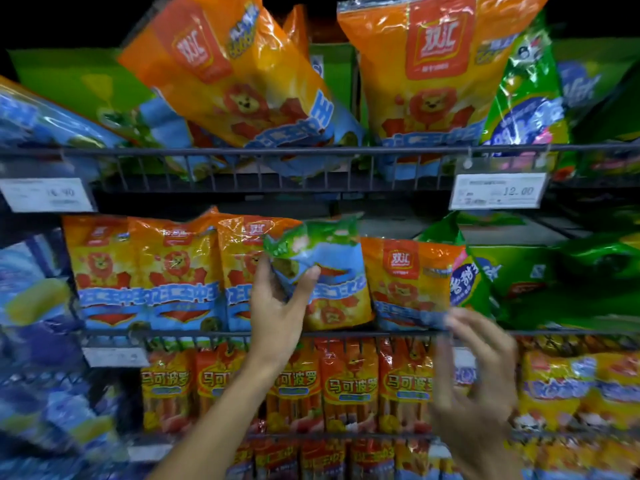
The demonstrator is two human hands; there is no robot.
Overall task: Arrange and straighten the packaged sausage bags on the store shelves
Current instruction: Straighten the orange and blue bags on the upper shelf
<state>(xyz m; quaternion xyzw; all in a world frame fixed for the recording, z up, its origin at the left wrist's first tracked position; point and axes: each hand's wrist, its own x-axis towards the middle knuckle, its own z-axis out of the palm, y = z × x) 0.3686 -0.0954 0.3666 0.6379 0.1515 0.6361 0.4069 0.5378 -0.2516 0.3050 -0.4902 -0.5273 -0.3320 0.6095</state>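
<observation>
- Head view: the left hand (277, 299) pinches a crinkled, glossy green-and-blue sausage bag (311, 251) between thumb and fingers, held in front of the middle wire shelf (242, 336).
- Behind and beside that hand stand flat, shiny orange sausage bags (145, 271), upright in a row.
- To its right, the right hand (474, 386) is motion-blurred, fingers spread and loosely bent, gripping nothing, just below an orange bag (408, 282).
- Below both hands hang long orange sausage packs (349, 382).

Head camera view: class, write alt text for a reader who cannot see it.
A left hand grips an upside-down orange sausage bag on the middle wire shelf, among upright matching bags. The right hand, blurred and open, hovers lower right, near a neighbouring orange bag.
</observation>
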